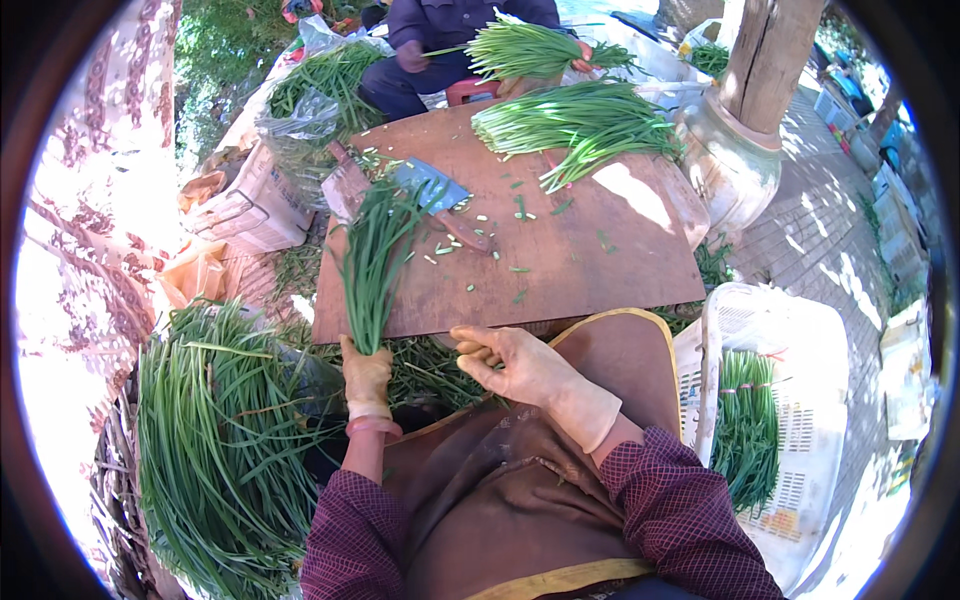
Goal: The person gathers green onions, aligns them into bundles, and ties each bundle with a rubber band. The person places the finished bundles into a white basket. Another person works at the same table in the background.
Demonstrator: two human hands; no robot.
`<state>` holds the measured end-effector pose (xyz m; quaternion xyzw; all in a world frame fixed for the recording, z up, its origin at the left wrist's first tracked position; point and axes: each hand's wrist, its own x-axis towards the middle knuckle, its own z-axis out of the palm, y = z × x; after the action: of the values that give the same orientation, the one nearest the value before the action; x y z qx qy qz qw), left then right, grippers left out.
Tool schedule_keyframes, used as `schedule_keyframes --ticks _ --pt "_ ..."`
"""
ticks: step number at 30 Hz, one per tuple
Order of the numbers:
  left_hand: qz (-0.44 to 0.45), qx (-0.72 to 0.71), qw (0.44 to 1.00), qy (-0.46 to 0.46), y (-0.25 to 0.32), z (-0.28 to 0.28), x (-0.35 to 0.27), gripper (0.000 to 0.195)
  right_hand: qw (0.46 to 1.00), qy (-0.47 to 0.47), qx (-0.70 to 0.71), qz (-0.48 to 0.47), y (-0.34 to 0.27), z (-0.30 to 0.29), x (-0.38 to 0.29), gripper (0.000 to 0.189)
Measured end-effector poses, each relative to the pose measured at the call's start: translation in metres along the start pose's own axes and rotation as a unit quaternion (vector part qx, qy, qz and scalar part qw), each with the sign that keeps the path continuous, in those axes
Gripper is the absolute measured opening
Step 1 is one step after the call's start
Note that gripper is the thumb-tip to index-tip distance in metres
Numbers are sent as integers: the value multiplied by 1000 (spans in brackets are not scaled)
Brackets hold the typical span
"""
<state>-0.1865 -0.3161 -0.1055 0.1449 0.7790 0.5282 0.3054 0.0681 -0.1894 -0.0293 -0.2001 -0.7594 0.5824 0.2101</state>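
My left hand point(367, 380), in a tan rubber glove, is closed around the lower end of a bunch of long green leaves point(371, 277), likely garlic chives. The bunch reaches away from me over the left side of a brown wooden board point(585, 262). Over my apron, near the board's front edge, my gloved right hand point(499, 360) has its fingers partly curled, with nothing seen in them. Beyond the bunch lie a cleaver with a wooden handle point(435, 193) and a second, rusty-looking cleaver point(346, 184). Trimmed green pieces are scattered around them.
A large heap of greens point(225, 442) stands at my left, a white plastic basket point(814, 390) with a tied bundle point(746, 431) at my right. More cut greens point(577, 124) lie on the board's far side. Across it sits a person point(465, 45) holding a bunch. A wooden post point(772, 60) rises at back right.
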Motion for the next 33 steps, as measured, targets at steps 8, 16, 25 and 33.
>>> schedule_keyframes --ticks 8,16,25,33 --pt "-129 -156 978 47 43 21 -31 22 995 69 40 66 22 -25 -14 46" --pt "282 -178 924 -188 144 113 -94 25 987 112 39 111 38 -33 -24 31" --pt "345 380 801 -308 144 198 -84 64 973 3 -173 156 47 -26 -33 29" --pt "200 652 688 -248 98 -42 -3 53 990 -45 -109 77 24 -18 -36 36"
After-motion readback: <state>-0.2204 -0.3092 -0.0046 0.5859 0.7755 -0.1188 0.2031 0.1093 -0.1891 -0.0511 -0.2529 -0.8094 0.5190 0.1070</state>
